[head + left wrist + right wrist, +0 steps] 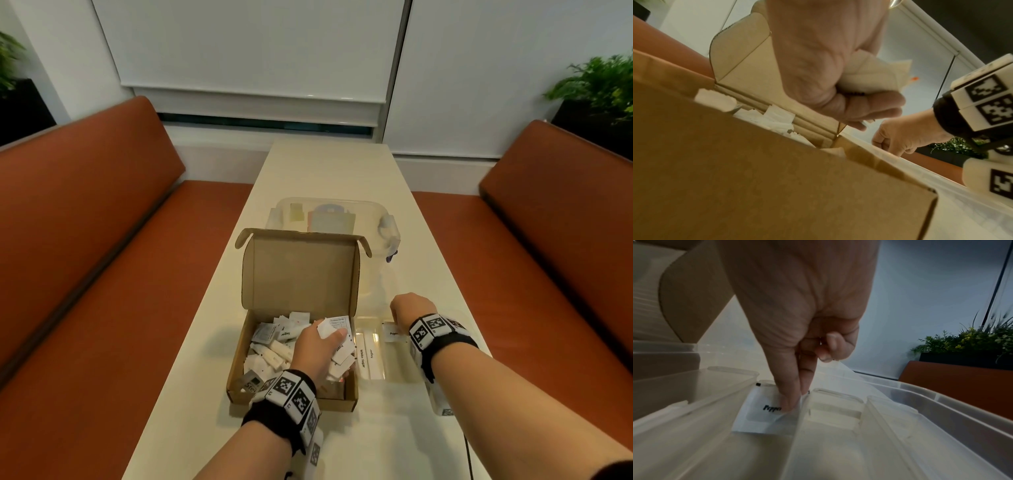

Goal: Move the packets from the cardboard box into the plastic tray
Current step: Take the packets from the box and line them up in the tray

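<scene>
The open cardboard box (239, 346) sits mid-table, its lid up, with several white packets (274, 346) loose inside. My left hand (329, 337) is in the box and grips a bunch of packets (337, 325); the left wrist view shows my left hand (869, 104) curled round that bunch (869, 76) above the box wall (756, 178). Right of the box lies the clear plastic tray (397, 366) with two sugar sticks (366, 356). My right hand (397, 320) pinches a pepper packet (394, 333) down in a tray compartment. The right wrist view shows my right hand (795, 402), the pepper packet (760, 417) and a tray divider (797, 443).
A clear lidded container (376, 209) stands just behind the box lid. Orange benches (102, 240) run along both long sides of the narrow white table (329, 164). A potted plant (603, 82) stands at the far right.
</scene>
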`<action>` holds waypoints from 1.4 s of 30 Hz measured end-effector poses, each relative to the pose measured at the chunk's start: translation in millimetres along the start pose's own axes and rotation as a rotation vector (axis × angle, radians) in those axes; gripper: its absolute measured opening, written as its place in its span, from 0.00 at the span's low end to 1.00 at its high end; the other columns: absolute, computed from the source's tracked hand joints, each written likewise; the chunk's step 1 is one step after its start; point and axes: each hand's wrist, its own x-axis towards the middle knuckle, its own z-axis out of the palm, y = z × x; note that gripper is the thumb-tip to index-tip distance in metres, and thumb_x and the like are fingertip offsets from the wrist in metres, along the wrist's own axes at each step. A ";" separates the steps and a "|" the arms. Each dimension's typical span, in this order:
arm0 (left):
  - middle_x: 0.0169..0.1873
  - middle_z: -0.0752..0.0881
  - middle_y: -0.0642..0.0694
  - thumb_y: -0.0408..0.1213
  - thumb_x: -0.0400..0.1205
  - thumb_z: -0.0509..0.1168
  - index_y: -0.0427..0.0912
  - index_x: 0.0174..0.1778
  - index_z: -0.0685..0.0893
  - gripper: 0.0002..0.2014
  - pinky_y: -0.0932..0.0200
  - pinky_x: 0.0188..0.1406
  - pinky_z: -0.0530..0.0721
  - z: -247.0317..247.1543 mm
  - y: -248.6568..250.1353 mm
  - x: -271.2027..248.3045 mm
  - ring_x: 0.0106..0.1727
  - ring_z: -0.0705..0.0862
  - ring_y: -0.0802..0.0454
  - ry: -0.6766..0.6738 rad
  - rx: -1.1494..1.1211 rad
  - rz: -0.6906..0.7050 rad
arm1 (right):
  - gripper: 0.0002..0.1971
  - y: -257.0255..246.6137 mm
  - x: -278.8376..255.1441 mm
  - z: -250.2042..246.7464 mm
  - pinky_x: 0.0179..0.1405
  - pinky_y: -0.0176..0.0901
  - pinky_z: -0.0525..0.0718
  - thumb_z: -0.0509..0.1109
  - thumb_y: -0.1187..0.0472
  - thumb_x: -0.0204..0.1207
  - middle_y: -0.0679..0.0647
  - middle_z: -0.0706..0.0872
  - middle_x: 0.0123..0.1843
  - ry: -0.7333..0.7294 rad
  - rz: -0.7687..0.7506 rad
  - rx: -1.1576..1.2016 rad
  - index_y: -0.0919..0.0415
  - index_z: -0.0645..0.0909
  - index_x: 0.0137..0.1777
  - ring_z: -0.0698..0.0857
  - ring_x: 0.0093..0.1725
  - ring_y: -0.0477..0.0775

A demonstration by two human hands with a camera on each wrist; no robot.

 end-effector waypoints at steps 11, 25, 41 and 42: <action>0.41 0.89 0.37 0.38 0.82 0.66 0.43 0.49 0.81 0.03 0.50 0.33 0.87 -2.0 6.4 -7.3 0.36 0.88 0.42 -0.042 0.014 -0.014 | 0.09 4.5 -4.7 -0.4 0.47 0.40 0.79 0.62 0.70 0.77 0.56 0.85 0.52 0.016 -0.023 -0.013 0.62 0.81 0.52 0.77 0.42 0.54; 0.43 0.88 0.35 0.37 0.83 0.66 0.41 0.54 0.82 0.06 0.60 0.20 0.82 9.0 18.2 -13.9 0.32 0.88 0.45 -0.029 -0.014 -0.024 | 0.08 -4.2 -26.7 -8.6 0.35 0.32 0.75 0.71 0.51 0.76 0.44 0.84 0.31 0.099 -0.213 0.720 0.50 0.85 0.36 0.81 0.34 0.40; 0.44 0.87 0.29 0.31 0.81 0.67 0.36 0.45 0.85 0.03 0.37 0.52 0.86 43.7 19.7 -12.7 0.47 0.87 0.33 0.074 -0.008 -0.024 | 0.04 15.4 -68.3 -8.7 0.30 0.32 0.86 0.68 0.67 0.79 0.64 0.88 0.45 0.079 -0.163 1.248 0.68 0.80 0.49 0.87 0.31 0.47; 0.45 0.87 0.28 0.32 0.81 0.67 0.37 0.43 0.85 0.03 0.36 0.53 0.86 43.3 20.3 -12.6 0.48 0.88 0.32 0.092 0.009 -0.024 | 0.03 18.5 -70.1 -8.5 0.33 0.33 0.88 0.68 0.68 0.78 0.65 0.88 0.47 0.085 -0.157 1.297 0.69 0.80 0.48 0.88 0.34 0.49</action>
